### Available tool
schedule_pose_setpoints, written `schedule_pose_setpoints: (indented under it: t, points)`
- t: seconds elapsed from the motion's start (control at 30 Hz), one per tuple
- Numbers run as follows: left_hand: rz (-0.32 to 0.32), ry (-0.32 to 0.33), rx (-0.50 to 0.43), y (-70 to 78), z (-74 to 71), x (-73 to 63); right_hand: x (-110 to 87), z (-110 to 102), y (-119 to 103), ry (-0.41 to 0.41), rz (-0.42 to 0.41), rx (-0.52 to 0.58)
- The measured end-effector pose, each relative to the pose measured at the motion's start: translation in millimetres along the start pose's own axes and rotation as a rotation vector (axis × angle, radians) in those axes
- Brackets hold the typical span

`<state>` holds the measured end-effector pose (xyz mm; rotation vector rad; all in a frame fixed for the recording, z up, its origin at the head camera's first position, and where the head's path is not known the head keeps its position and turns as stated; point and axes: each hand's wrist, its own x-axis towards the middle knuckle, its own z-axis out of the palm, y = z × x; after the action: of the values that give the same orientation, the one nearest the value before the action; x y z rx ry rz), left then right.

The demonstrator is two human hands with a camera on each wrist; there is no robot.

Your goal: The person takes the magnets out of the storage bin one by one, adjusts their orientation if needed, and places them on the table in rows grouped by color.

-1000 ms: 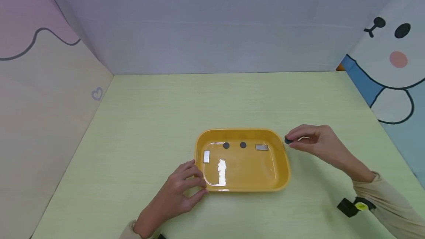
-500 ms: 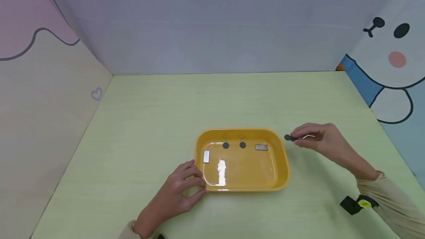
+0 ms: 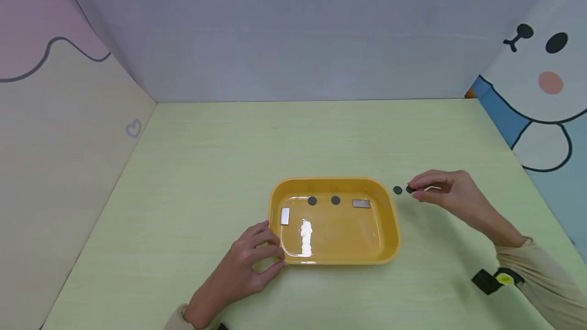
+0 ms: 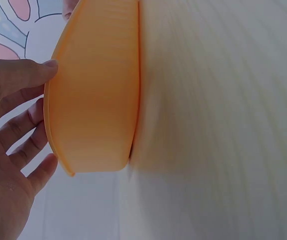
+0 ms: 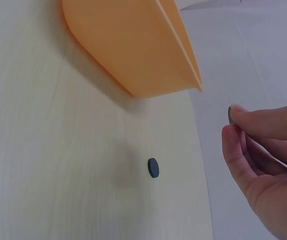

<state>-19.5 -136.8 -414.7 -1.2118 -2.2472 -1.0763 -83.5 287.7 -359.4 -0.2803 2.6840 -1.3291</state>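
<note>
Dark disc pinched at tips of right hand; left hand holds yellow tray.

The place looks like a small booth set around a pale table. A plain wall closes the far side. The left wall bears a wavy line and a small heart; the right wall shows a big cartoon face. Whether it belongs to a home or an office, one cannot tell.
</note>
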Motion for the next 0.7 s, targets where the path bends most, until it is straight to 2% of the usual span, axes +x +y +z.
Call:
schedule_pose_setpoints:
  t: [0.7]
  points:
    - [-0.012,-0.003,0.002,0.2,0.3,-0.8,2.4,-0.5,23.8,0.019,0.050,-0.064]
